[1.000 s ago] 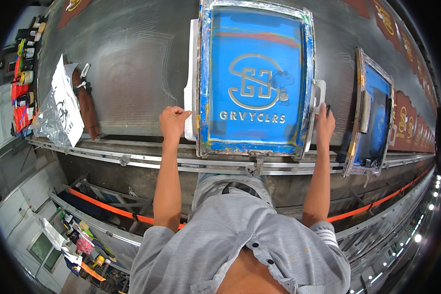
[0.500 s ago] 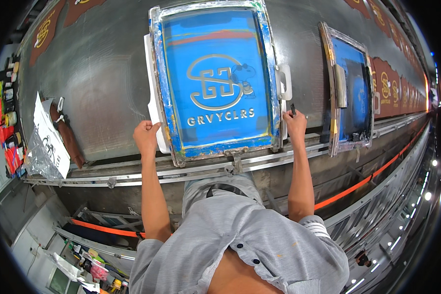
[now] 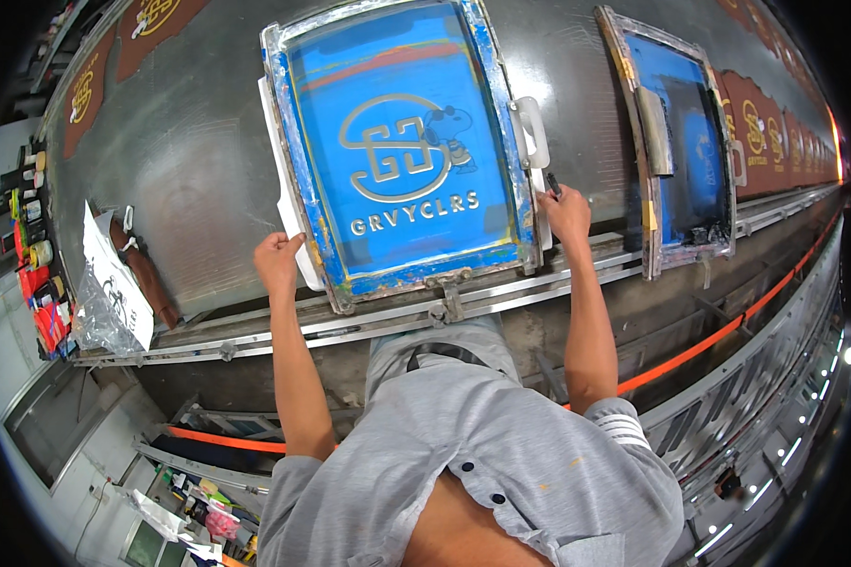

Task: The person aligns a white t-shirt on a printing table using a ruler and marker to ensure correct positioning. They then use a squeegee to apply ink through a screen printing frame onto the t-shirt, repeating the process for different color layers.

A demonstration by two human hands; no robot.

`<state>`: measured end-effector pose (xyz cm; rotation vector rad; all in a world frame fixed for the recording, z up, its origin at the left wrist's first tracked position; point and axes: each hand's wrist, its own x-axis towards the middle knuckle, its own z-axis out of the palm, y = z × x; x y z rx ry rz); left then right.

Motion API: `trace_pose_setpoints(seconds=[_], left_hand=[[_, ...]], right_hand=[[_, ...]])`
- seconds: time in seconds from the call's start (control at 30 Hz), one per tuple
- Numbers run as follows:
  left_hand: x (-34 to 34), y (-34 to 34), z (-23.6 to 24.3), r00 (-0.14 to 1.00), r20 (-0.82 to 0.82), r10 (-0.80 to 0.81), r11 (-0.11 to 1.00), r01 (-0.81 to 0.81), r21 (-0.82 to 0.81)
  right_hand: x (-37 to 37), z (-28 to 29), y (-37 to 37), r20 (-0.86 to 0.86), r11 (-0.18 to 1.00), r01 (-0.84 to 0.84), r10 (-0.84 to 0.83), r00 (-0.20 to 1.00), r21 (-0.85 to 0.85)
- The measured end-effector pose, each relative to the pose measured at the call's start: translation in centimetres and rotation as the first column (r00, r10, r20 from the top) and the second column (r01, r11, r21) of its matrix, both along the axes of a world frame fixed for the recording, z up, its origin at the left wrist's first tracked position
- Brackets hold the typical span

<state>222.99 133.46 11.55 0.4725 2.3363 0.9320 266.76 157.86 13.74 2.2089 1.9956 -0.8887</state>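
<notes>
In front of me a screen-printing frame (image 3: 335, 283) with a blue mesh lies on the dark print table. A pale ring emblem and lettering show in the mesh, with a small dark cartoon figure at the emblem's right. White paper (image 3: 286, 208) sticks out from under the frame on both sides. At the left edge my left hand (image 3: 277, 263) pinches the paper between thumb and fingers. Beside the frame's right edge, below its pale handle (image 3: 536, 132), my right hand (image 3: 568, 215) is closed around a black pen (image 3: 553, 185). Its fingertips touch the paper there.
A second, smaller screen frame (image 3: 649, 203) stands to the right. Brown printed pieces (image 3: 756, 137) run along the far right. On the left lie a white printed sheet (image 3: 123, 293), clear plastic and a brown piece (image 3: 147, 279). A metal rail (image 3: 501, 304) follows the near table edge.
The whole view has shifted and turned slightly, so the screen frame appears farther up and left. Both hands stay at the same paper edges, and the pen is still in my right hand.
</notes>
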Motion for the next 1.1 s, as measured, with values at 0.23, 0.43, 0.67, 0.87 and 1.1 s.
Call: trace_pose_setpoints(seconds=[0.23,0.43,0.67,0.87,1.1], left_hand=[[0.1,0.2,0.0,1.0,-0.026,-0.011,1.0,0.01,-0.003],[-0.1,0.1,0.0,1.0,-0.025,-0.019,1.0,0.018,-0.01],[0.2,0.5,0.5,0.999,-0.042,-0.031,0.998,0.029,-0.051],[0.4,0.5,0.8,0.998,-0.054,-0.009,0.997,0.005,-0.078],[0.5,0.2,0.3,0.997,-0.074,-0.005,0.998,0.0,-0.067]], right_hand=[[0.3,-0.5,-0.1,-0.006,1.0,0.001,-0.001,1.0,0.008],[0.0,-0.6,0.0,0.02,1.0,-0.009,0.009,1.0,0.023],[0.3,-0.6,-0.1,-0.012,1.0,-0.001,0.001,1.0,0.017],[0.4,-0.9,0.1,-0.013,0.997,-0.05,0.051,0.999,0.06],[0.5,-1.2,0.4,-0.025,0.997,-0.053,0.054,0.998,0.059]])
